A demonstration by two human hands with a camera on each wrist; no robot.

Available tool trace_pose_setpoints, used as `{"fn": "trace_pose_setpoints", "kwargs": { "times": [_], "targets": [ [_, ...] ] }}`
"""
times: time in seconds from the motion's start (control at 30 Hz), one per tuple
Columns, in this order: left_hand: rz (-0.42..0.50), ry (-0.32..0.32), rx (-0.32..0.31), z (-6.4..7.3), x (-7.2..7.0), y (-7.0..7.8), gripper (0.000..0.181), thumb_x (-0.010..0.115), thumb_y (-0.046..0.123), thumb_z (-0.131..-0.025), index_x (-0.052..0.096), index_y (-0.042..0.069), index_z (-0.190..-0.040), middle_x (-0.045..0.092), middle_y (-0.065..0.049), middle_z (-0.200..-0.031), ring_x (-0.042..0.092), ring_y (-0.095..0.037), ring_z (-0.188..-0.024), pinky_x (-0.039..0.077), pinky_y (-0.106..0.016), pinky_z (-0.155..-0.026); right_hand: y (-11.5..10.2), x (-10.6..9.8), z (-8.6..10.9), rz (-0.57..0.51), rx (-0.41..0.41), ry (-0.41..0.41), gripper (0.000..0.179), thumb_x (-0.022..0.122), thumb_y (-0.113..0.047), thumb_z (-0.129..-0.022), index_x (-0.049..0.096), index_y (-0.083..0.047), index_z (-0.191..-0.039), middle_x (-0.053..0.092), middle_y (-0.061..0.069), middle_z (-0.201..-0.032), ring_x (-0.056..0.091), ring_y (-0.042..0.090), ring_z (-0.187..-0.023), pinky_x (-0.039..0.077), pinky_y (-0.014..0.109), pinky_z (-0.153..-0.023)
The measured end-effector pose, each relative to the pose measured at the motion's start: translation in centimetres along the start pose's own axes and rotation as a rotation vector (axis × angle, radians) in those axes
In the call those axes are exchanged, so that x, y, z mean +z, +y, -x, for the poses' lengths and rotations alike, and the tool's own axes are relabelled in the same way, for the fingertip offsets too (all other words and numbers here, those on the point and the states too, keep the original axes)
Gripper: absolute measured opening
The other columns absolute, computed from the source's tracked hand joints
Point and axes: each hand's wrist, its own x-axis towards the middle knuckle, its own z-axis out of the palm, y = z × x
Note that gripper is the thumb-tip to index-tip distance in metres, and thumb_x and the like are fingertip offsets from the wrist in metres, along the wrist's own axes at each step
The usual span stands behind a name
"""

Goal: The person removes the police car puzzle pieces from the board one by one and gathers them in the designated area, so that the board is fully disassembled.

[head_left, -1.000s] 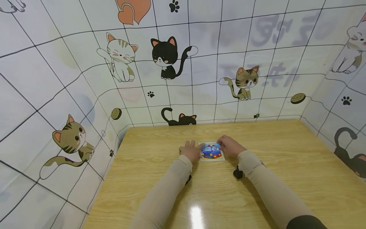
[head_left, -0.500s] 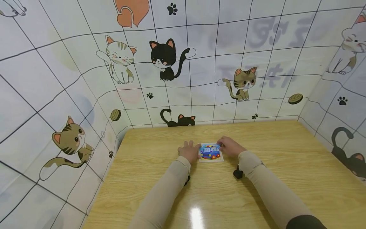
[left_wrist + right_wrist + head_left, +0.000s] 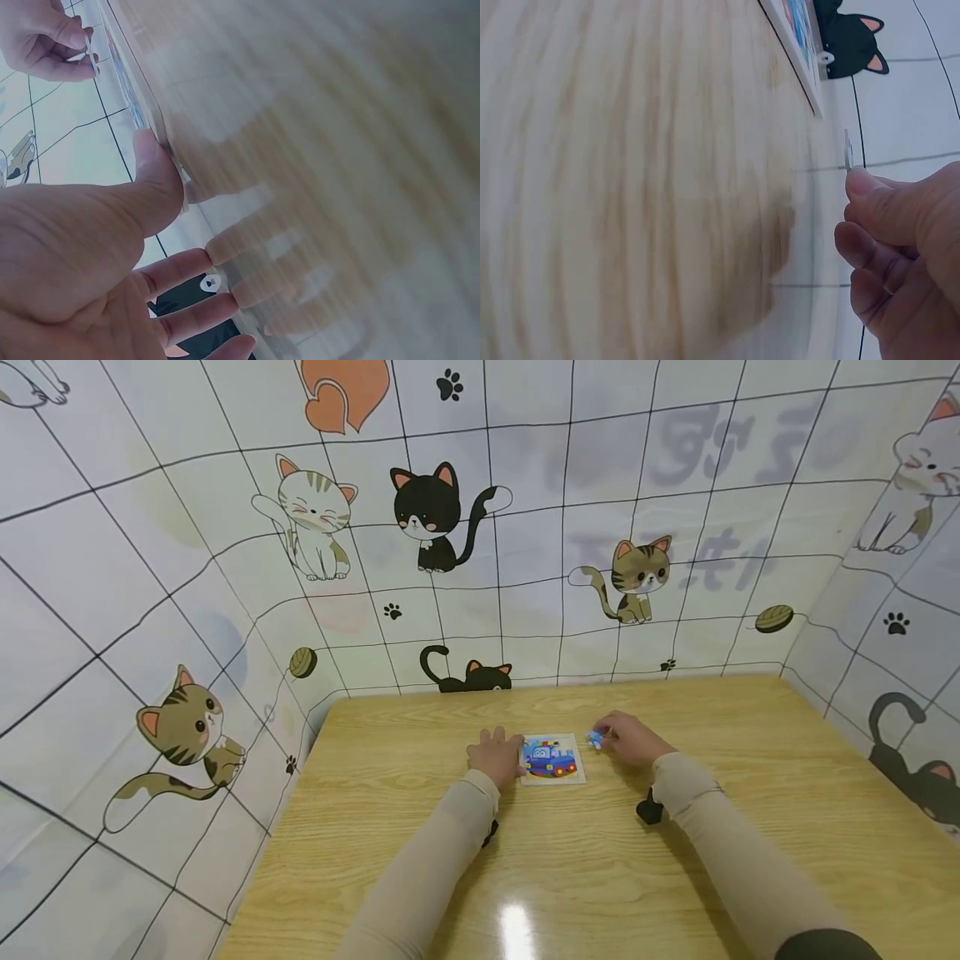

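A small square jigsaw puzzle point(image 3: 551, 760) with a blue cartoon car and a pale frame lies on the table. Its upper right part shows a pale gap. My left hand point(image 3: 495, 758) rests at its left edge, thumb on the frame and the other fingers spread on the tabletop, as the left wrist view also shows. To the right of the frame, my right hand point(image 3: 633, 739) pinches a blue puzzle piece point(image 3: 595, 740) between thumb and fingers. In the right wrist view that piece point(image 3: 848, 150) appears edge-on, held above the table.
The wood-grain table point(image 3: 420, 827) meets a cat-patterned wall covering point(image 3: 540, 543) at its back and sides. A dark wrist device point(image 3: 649, 810) hangs under the right sleeve. Light glares off the table's near part.
My right hand has lifted a blue piece out of the puzzle's upper right and moved right with it. My left hand stays at the frame's left edge.
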Motion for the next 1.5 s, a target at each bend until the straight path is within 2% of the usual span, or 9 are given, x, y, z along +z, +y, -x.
{"fn": "trace_pose_setpoints", "kwargs": {
  "times": [0.4, 0.7, 0.9, 1.1, 1.27, 1.5],
  "targets": [
    [0.002, 0.027, 0.003, -0.3, 0.4, 0.0, 0.064, 0.065, 0.059, -0.090, 0.050, 0.037, -0.149, 0.053, -0.005, -0.131, 0.049, -0.029, -0.116, 0.053, -0.053, -0.082, 3.4, -2.9, 2.4, 0.007, 0.041, 0.066, 0.024, 0.057, 0.002, -0.100, 0.063, 0.011, -0.122, 0.059, 0.029, -0.119, 0.060, 0.045, -0.106, 0.052, 0.055, -0.086],
    [0.007, 0.018, -0.005, -0.2, 0.7, 0.0, 0.065, 0.065, 0.058, -0.091, 0.048, 0.038, -0.150, 0.052, -0.005, -0.132, 0.049, -0.029, -0.114, 0.053, -0.053, -0.080, 5.8, -4.0, 4.1, 0.042, 0.064, 0.068, 0.022, 0.061, 0.005, -0.097, 0.065, 0.012, -0.118, 0.062, 0.025, -0.108, 0.061, 0.043, -0.099, 0.051, 0.056, -0.084],
    [0.009, 0.028, -0.003, -0.5, 1.0, -0.1, 0.064, 0.065, 0.058, -0.091, 0.049, 0.038, -0.150, 0.053, -0.005, -0.131, 0.049, -0.028, -0.115, 0.053, -0.053, -0.081, 7.2, -4.3, 5.2, 0.055, 0.081, 0.082, 0.020, 0.064, 0.004, -0.095, 0.067, 0.010, -0.114, 0.064, 0.023, -0.107, 0.061, 0.041, -0.099, 0.050, 0.057, -0.084],
    [0.016, 0.018, -0.003, -0.5, 0.9, -0.2, 0.065, 0.065, 0.059, -0.091, 0.048, 0.038, -0.150, 0.052, -0.005, -0.136, 0.048, -0.029, -0.118, 0.052, -0.054, -0.082, 8.1, -4.6, 6.2, 0.075, 0.067, 0.094, 0.019, 0.066, 0.006, -0.093, 0.067, 0.010, -0.111, 0.063, 0.021, -0.101, 0.061, 0.040, -0.094, 0.050, 0.058, -0.081],
    [0.010, 0.026, -0.006, -0.2, 0.5, -0.1, 0.065, 0.065, 0.058, -0.091, 0.049, 0.038, -0.150, 0.052, -0.005, -0.135, 0.049, -0.029, -0.119, 0.052, -0.054, -0.083, 8.6, -4.7, 6.5, 0.083, 0.064, 0.102, 0.023, 0.065, 0.006, -0.093, 0.066, 0.012, -0.115, 0.062, 0.024, -0.104, 0.059, 0.044, -0.097, 0.049, 0.059, -0.083],
    [0.001, 0.032, 0.003, -0.2, 0.5, -0.1, 0.063, 0.065, 0.059, -0.090, 0.051, 0.037, -0.148, 0.053, -0.004, -0.132, 0.049, -0.028, -0.117, 0.053, -0.053, -0.082, 8.9, -5.0, 7.1, 0.101, 0.111, 0.095, 0.028, 0.064, 0.004, -0.095, 0.064, 0.014, -0.121, 0.061, 0.027, -0.105, 0.059, 0.046, -0.097, 0.049, 0.059, -0.082]
  ]
}}
